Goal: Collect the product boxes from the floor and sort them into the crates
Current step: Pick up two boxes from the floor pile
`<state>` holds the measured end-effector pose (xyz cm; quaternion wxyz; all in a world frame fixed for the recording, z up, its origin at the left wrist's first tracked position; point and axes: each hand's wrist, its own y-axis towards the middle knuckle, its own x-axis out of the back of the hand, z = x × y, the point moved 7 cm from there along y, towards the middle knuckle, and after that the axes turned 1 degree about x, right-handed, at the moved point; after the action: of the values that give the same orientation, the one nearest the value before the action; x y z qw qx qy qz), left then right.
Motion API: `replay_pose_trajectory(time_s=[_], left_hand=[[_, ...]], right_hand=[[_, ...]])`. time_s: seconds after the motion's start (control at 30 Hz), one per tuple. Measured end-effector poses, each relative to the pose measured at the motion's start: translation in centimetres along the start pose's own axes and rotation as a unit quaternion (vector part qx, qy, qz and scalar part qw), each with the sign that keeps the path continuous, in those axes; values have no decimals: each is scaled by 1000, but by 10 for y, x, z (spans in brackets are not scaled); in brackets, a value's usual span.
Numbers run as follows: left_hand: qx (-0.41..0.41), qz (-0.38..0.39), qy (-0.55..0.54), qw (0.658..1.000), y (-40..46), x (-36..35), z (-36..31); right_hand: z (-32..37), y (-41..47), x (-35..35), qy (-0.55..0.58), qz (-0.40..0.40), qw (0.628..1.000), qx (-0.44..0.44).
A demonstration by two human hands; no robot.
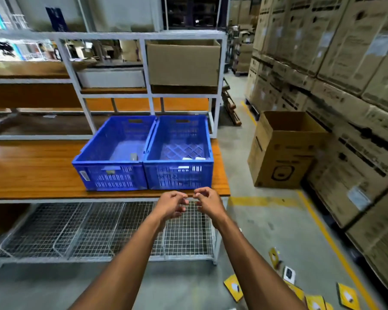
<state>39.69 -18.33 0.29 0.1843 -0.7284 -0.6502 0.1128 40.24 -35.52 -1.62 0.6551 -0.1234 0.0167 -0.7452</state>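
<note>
While both hands, left hand point(171, 203) and right hand point(207, 201), hover empty with fingers loosely curled, yellow product boxes point(233, 287) look light, stiff; pinch by edges.

One camera is riding on the person's head, looking forward and down over both outstretched forearms. It is facing the wooden workbench point(31, 171) and its shelving, standing close to the bench edge. The wide lens is bending the stacked cartons point(345, 63) at right and taking in the floor point(267, 220) below.
</note>
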Motion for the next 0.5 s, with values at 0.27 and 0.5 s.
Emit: replay_pose_trajectory(time_s=[0.27,0.5], left_hand=[[-18,46,18,999,-81,-62,31],[-16,76,-9,997,-157,-133,90]], right_hand=[[-37,-110,85,44,-63,997,-20],[-101,-216,136,45,-113,992,-39]])
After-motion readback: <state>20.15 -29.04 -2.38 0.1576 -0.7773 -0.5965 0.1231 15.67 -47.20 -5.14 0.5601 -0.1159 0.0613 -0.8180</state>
